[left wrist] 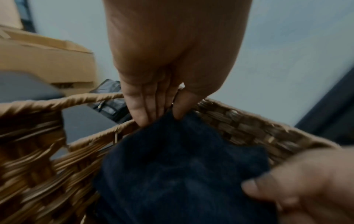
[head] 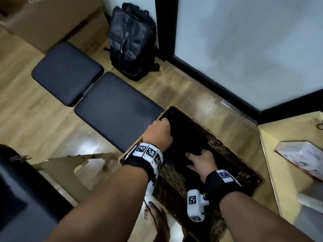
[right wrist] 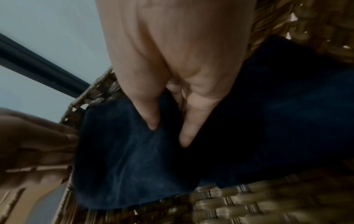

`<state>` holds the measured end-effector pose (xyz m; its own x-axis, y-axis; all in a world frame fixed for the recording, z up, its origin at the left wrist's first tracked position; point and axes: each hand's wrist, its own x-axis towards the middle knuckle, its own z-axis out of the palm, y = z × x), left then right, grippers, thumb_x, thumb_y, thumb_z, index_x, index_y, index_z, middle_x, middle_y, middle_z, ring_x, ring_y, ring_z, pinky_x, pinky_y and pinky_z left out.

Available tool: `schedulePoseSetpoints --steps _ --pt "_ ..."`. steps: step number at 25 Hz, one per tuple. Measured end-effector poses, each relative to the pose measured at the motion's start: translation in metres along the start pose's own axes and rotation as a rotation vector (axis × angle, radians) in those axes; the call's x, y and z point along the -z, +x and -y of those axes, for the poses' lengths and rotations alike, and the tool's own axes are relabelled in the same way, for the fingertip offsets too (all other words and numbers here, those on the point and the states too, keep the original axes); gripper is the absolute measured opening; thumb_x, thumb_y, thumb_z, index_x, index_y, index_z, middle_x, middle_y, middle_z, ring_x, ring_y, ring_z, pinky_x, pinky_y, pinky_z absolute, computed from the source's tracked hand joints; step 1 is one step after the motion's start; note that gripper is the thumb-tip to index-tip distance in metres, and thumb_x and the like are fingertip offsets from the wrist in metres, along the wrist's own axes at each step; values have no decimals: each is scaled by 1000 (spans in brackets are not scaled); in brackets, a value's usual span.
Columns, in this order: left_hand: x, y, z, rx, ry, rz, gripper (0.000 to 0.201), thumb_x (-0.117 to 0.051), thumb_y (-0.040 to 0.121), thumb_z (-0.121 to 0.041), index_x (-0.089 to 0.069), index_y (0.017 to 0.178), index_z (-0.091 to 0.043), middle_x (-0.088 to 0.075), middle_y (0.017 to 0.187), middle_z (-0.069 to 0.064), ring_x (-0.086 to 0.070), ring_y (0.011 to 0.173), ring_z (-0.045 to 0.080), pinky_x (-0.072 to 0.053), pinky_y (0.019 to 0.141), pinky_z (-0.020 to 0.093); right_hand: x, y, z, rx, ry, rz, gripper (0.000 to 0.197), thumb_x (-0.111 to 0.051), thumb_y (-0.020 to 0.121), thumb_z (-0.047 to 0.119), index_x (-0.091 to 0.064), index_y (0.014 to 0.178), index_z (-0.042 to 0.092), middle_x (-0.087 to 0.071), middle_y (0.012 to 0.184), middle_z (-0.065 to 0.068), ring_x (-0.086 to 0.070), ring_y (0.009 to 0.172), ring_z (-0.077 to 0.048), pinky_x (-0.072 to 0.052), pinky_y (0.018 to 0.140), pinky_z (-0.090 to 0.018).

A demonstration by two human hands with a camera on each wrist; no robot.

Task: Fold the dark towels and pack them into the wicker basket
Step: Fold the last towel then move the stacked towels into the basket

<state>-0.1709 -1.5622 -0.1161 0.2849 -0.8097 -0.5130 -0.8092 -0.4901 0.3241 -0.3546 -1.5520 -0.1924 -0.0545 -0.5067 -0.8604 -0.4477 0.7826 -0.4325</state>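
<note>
Room: basket (head: 227,151) stands on the floor (head: 35,123), its far-left corner just beside a bench (head: 115,109), a counter (head: 288,165) near on the right
Hidden: towel (head: 185,137) reads as a black mass in the head view; folds cannot be told, wrist views blurred
Towel: inside the basket, against its far wall
Left hand (head: 160,132): fingers curled, pinching the towel's edge at the far-left rim
Right hand (head: 202,163): inside the basket, thumb and fingers pinching a fold of the towel's near part
</note>
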Motion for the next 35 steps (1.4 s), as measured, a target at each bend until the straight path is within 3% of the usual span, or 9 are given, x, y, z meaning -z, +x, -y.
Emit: schedulePoseSetpoints --steps 3,6,9,13,19,23,26,31,35 --pt "-25 -3 -5 -176 117 -133 23 -55 76 -4 -48 98 -7 -49 107 18 -51 99 40 -47 70 46 0 20 2 39 -213 -144 25 -76 82 29 -64 93 10 -71 87 -10 -73 84 -34 -63 79 -48" --pt "-50 7 -4 -191 206 163 64 -62 81 -13 -36 138 -22 -30 138 13 -34 124 37 -49 88 54 -4 31 8 61 -267 -178 19 -73 86 20 -60 98 10 -71 91 -13 -74 73 -32 -64 69 -48" --pt "-56 28 8 -94 263 369 89 -66 82 -15 -14 153 -30 -12 160 8 -22 140 39 -41 106 53 -12 50 9 123 -345 -152 30 -73 83 24 -62 108 9 -73 97 -16 -75 80 -35 -63 74 -49" --pt "-47 30 15 -156 241 357 69 -65 78 -16 -41 143 -24 -40 146 13 -48 124 38 -47 102 45 5 58 -1 36 -483 -91 48 -69 74 52 -67 91 7 -73 83 -17 -74 73 -37 -63 69 -52" --pt "-25 -20 25 55 -55 187 33 -53 83 -27 -60 115 -20 -66 113 9 -63 103 31 -54 87 42 2 -23 19 222 -652 74 19 -63 82 26 -65 69 12 -72 71 -9 -70 76 -33 -60 74 -39" --pt "-2 -81 64 165 -267 -23 22 -55 83 -28 -66 101 -23 -70 105 4 -63 103 28 -52 84 35 -36 -88 27 411 -683 178 34 -66 89 33 -66 68 6 -70 65 -8 -68 68 -23 -54 68 -31" --pt "26 -142 118 231 -366 -200 15 -57 84 -30 -65 92 -20 -71 92 2 -65 94 27 -53 77 34 -86 -146 34 543 -732 222 47 -67 88 38 -60 63 -1 -61 54 -11 -62 57 -18 -45 58 -29" --pt "62 -235 216 380 -430 -347 26 -50 78 -40 -64 89 -20 -71 89 3 -66 91 30 -56 77 38 -201 -227 43 741 -814 394 9 -67 80 26 -71 77 17 -70 68 3 -70 74 -18 -57 71 -32" --pt "97 -297 280 490 -470 -612 18 -53 81 -36 -62 86 -21 -70 86 1 -65 89 29 -54 74 38 -286 -287 57 870 -788 447 13 -69 83 17 -68 70 21 -72 73 4 -68 74 -14 -51 70 -24"
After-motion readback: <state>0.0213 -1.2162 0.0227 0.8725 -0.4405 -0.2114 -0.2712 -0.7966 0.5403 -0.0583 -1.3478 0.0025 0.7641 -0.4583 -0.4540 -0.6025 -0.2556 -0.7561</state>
